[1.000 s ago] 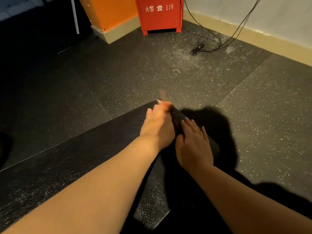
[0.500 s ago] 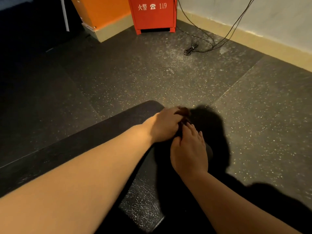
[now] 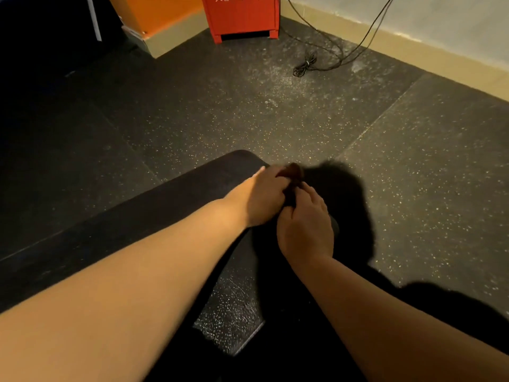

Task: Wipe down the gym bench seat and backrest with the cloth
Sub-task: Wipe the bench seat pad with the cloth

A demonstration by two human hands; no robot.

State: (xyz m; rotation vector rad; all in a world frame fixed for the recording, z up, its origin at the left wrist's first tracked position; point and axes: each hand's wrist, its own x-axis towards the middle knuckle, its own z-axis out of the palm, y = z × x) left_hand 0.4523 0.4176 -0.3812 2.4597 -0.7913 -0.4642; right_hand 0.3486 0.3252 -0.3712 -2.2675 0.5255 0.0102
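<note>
Two bare hands meet at the far end of a black gym bench (image 3: 170, 205). The left hand (image 3: 261, 197) curls its fingers around a dark brown cloth (image 3: 294, 171). The right hand (image 3: 305, 227), fingers bent, pinches the same cloth at the bench's edge.

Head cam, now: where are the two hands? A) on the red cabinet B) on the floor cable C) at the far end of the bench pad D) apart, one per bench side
C: the left hand and right hand meet at the far end of the bench pad, both gripping a dark cloth.
</note>
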